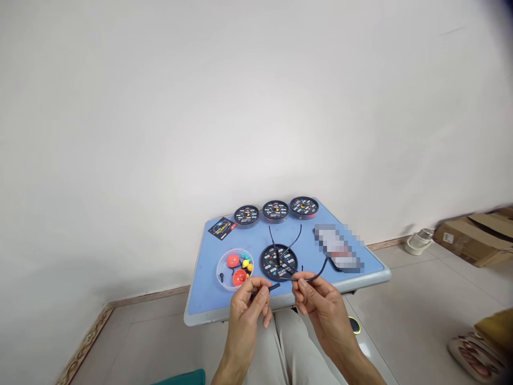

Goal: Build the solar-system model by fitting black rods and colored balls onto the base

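My left hand is closed in a pinch on a short black rod above the near edge of the small blue table. My right hand pinches one end of a thin curved black rod. Just beyond both hands lies a black round base with coloured marks and thin black arms rising from it. To its left stands a clear round dish that holds red half-shells and small coloured balls.
Three more black round discs line the table's far edge, with a dark card at the far left. A blurred flat object lies at the right. Cardboard boxes and a slipper are on the floor at right.
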`<state>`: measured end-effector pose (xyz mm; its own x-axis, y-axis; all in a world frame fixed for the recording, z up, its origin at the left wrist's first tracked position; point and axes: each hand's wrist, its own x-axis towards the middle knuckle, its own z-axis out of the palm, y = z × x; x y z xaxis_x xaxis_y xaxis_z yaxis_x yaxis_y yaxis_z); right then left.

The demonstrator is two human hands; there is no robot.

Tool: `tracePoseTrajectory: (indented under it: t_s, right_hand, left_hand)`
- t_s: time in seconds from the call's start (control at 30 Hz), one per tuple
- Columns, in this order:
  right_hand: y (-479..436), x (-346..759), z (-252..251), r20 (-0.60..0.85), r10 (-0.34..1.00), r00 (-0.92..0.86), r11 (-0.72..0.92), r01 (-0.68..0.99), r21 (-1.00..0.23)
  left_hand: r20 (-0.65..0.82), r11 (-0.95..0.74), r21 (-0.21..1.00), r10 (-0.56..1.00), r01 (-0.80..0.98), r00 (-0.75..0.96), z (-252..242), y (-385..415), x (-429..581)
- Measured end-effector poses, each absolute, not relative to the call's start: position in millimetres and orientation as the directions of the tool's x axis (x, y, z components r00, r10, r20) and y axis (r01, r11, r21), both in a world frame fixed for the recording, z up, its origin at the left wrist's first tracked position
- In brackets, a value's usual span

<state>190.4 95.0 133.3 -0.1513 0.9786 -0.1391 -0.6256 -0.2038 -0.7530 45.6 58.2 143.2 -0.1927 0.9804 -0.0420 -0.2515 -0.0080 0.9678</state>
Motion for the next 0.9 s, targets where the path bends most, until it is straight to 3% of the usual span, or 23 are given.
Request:
tracePoseTrajectory:
  t_s: [0.1,0.4,0.63,0.9]
  right_hand:
    - [95,194,136,-0.111,0.984,-0.142,-0.173,-0.568,-0.805]
    - [95,194,136,-0.002,0.982,-0.187,-0.096,-0.494,-0.864]
    - [95,197,130,0.064,0.984,-0.167,-0.014,-0.426,-0.905]
    - [93,199,136,0.102,0.992,-0.079,0.067,-0.356,-0.932]
  left_hand:
    - [-0.030,-0.010,0.969,0.987,-0.247,-0.156,142,52,42]
    - [0.030,-0.097,0.977,0.945,-0.192,-0.326,133,48,41]
    - [0.086,-0.144,0.980,0.930,-0.139,-0.357,139,49,47]
    - [0.070,-0.167,0.947,0.941,-0.274,-0.331,139,51,54]
